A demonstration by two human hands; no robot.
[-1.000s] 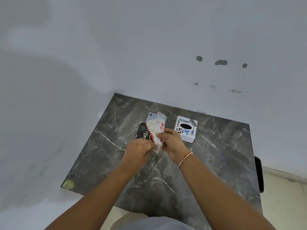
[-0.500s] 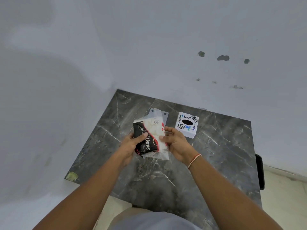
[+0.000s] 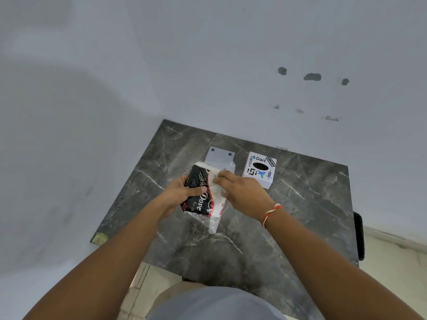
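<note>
Head view, the only one we have. Both hands work above the grey marble table [image 3: 307,204], which sits pushed into a corner of the pale wall [image 3: 208,65]. The left hand [image 3: 182,192] grips the black Dove pack [image 3: 199,179] from its left side, thumb across the front and fingers behind; we read this as the steadying grip, which leaves the other hand free to work. The pack is in the air just over the middle of the table, tilted, not resting on it. The right hand [image 3: 245,192] comes in from the right with its fingers bent down onto the white side of the pack, and appears to pinch the clear wrapper [image 3: 213,224] there. The wrapper's loose end hangs below the pack, and its punched header tab [image 3: 220,155] stands up behind. We judge that the pack is being worked out of, or into, the wrapper; which one we cannot tell. A sticker-covered white box [image 3: 260,170] stands on the table just beyond the right hand, close but apart from it. A thread band [image 3: 271,212] circles the right wrist.
</note>
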